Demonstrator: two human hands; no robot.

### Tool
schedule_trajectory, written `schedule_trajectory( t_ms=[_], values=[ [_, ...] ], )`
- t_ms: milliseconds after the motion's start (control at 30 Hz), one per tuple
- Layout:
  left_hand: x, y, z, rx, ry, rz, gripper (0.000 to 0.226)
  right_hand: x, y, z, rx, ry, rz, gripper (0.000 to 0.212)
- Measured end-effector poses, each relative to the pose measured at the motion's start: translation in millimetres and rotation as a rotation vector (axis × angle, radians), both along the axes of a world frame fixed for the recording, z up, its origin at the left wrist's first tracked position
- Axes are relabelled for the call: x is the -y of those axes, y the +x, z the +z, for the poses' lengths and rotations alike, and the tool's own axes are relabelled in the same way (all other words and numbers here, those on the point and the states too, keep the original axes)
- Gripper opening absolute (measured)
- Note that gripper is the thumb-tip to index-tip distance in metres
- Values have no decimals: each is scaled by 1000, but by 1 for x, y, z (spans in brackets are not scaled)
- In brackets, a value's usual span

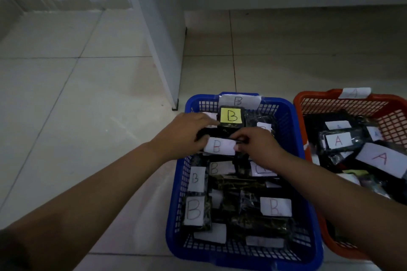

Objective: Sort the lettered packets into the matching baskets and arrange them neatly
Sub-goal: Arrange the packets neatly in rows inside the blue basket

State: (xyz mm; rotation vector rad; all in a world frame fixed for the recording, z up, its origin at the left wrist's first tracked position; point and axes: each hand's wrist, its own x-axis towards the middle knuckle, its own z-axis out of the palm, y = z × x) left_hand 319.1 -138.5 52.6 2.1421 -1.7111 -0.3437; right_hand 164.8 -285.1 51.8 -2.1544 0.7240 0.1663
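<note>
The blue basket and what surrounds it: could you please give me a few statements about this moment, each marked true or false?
1. Both hands hold a packet over the blue basket. True: the left hand and right hand grip a packet with a white B label.
2. The orange basket is tagged B. False: its tag reads A.
3. One packet in the blue basket has a yellow label. True.
4. The orange basket stands left of the blue one. False: it stands to the right.
5. The blue basket holds packets marked A. False: the readable labels say B.

Bare floor [66,94] left of blue basket [293,130]
</note>
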Motion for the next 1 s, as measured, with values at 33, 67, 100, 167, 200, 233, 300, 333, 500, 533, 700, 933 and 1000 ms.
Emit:
schedule_trajectory(
  t_ms=[33, 67, 100, 167, 200, 233, 300, 333, 500, 533, 700, 933, 1000],
  values=[
    [-4, -3, -3, 48, 23, -45, 42, -6, 5, -6, 19, -5, -59, 29],
    [-7, -6, -8, 126, 54, -91, 43, -12, 8, -12, 46, -29, -127, 27],
    [-8, -8, -14, 224, 96, -128, 42, -17, 10, -18, 72, -68, -192, 24],
    [-5, -13, -24, 383, 169, -140, 41, -24, 9, -25, 121, -149, -278, 21],
    [-1, -15, -27, 430, 188, -127, 41, -27, 7, -25, 142, -183, -289, 21],
    [2, -17, -29, 466, 208, -117, 40, -29, 3, -24, 161, -214, -273, 20],
    [8, -20, -31, 492, 242, -112, 36, -29, -7, -15, 201, -271, -184, 19],
    [11, -20, -32, 481, 249, -104, 33, -27, -13, -9, 222, -291, -138, 21],
    [11, -22, -36, 411, 207, -91, 40, 15, -59, 18, 134, -320, -23, 27],
    [11, -22, -37, 399, 200, -85, 43, 23, -69, 21, 69, -325, 15, 31],
    [11, -20, -28, 300, 269, -60, 31, 30, -91, 18, -138, -405, 281, 54],
    [25, -26, -10, 443, 467, -99, 30, 26, -92, 3, -121, -521, 404, 62],
    [26, -29, -12, 499, 480, -115, 27, 25, -92, 2, -83, -511, 398, 54]
  ],
)
